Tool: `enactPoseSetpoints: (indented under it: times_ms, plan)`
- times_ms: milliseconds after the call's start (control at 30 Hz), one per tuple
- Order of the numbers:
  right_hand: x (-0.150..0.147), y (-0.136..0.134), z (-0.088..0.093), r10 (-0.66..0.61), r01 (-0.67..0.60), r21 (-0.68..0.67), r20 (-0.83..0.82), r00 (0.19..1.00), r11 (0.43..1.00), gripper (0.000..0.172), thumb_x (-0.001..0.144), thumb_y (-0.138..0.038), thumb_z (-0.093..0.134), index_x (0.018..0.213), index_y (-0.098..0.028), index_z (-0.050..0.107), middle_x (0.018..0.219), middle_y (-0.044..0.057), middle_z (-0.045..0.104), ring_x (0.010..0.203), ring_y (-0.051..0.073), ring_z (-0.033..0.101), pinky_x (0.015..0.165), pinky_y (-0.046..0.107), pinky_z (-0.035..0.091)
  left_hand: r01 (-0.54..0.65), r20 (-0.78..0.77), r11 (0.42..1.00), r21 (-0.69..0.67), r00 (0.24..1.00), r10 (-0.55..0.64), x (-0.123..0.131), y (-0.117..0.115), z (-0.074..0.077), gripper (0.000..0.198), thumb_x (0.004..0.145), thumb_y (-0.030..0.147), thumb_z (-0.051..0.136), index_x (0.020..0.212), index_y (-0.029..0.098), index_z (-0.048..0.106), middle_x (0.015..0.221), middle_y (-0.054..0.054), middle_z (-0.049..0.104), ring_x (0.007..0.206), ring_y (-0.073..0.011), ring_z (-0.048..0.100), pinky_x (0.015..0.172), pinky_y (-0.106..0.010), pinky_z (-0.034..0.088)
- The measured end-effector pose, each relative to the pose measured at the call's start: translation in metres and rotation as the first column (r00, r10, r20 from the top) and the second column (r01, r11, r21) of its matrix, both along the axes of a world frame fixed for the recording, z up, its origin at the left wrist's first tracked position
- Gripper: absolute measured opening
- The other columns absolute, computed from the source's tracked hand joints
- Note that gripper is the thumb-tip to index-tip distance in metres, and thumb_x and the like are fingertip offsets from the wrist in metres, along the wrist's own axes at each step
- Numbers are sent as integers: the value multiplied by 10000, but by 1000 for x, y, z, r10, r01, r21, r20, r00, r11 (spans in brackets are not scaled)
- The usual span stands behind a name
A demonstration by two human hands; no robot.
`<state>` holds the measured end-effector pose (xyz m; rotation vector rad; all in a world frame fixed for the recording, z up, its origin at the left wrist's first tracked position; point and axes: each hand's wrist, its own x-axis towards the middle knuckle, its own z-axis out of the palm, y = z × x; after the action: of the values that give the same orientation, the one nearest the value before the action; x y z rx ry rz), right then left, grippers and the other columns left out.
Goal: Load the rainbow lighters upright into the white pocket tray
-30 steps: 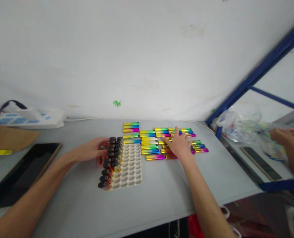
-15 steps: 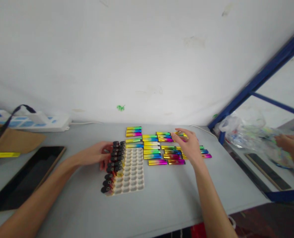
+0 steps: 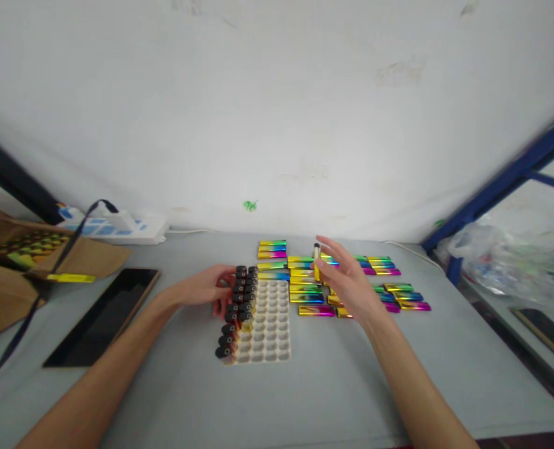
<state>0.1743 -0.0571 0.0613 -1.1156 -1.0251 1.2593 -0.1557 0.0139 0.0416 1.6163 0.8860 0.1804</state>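
My right hand (image 3: 345,274) pinches a slim yellow metallic tube (image 3: 317,263), held upright with its dark end at the top, above the rainbow tubes. Several flat, shiny rainbow tubes (image 3: 306,298) lie in loose groups on the table, some behind my right hand. A pale tray (image 3: 288,340) with rows of oval holes stands left of them. Upright black-capped pieces (image 3: 240,290) with reddish or yellowish clear bodies fill its left columns. Beside these pieces rests my left hand (image 3: 205,287), fingers apart, with its fingertips close against the row and partly hidden by it.
Left of the tray lies a dark tablet-like slab (image 3: 103,318). An open cardboard box (image 3: 0,305) with yellow-and-black items and a white power strip (image 3: 150,231) are farther left. A blue metal frame (image 3: 468,231) and plastic bags (image 3: 506,249) stand at the right.
My right hand has lifted a tube from the group and moved slightly left with it upright. My left hand stays beside the tray. The view has turned left.
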Motion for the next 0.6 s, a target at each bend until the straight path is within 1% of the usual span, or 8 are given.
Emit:
enactPoseSetpoints:
  times_ms: [67,100,200,300,400,467,533,600]
  plan:
    - [-9,2,-1,12,-12,5,18,1000,1000,833,722,-423,966,1485,-391,635,1437,62,686,1043,204,730,922,353,587,-7,-4,1000,2,1000,7,0,0,0,391,847,342,717,1170,144,622,903,-66,783,600,-193,725,491,-256,565]
    - [-14,3,-2,21,-21,4,16,1000,1000,826,710,-428,970,1469,-359,651,1398,71,709,1063,214,726,934,356,580,-11,-6,1000,6,1000,11,0,0,0,390,847,333,710,1175,141,621,908,-67,785,598,-188,724,489,-251,564]
    - [-25,0,-12,102,-102,-5,20,995,995,603,764,-507,914,1285,-242,767,1220,81,781,1093,242,710,978,374,556,-14,-14,1000,-6,1000,14,0,-1,1,382,842,289,684,1189,146,614,868,-56,781,577,-175,712,495,-248,569]
    - [-31,-7,-20,187,-187,-2,63,980,982,457,875,-534,814,1223,-240,782,1153,57,783,1076,231,694,973,359,538,-20,-18,1000,-23,1000,20,0,-1,2,381,827,278,699,1177,150,621,860,-55,771,581,-177,712,501,-251,572]
    - [-35,-14,-21,246,-248,22,71,967,968,423,932,-549,751,1225,-245,730,987,28,757,953,201,692,913,340,543,-31,-22,999,-16,999,31,1,-2,4,394,822,304,729,1166,141,626,872,-55,769,597,-187,721,506,-257,574]
    - [-39,-17,-20,277,-277,10,21,961,961,428,941,-597,716,1183,-248,661,903,4,717,810,177,674,814,328,559,-26,-25,1000,-15,999,26,1,-2,5,409,822,324,739,1166,136,622,863,-52,768,594,-190,722,509,-260,575]
    - [-43,-18,-21,278,-278,-8,2,961,961,417,952,-651,668,1076,-264,574,818,-36,656,676,151,622,703,302,545,-22,-31,1000,-20,999,22,1,-1,5,404,831,332,733,1164,134,616,861,-52,769,593,-190,723,511,-260,573]
    - [-47,-19,-24,224,-228,12,125,966,974,421,986,-686,586,964,-277,488,714,-74,564,594,140,559,618,276,501,-25,-37,1000,-14,999,24,1,0,4,372,843,335,725,1138,137,619,862,-56,766,597,-190,723,512,-260,571]
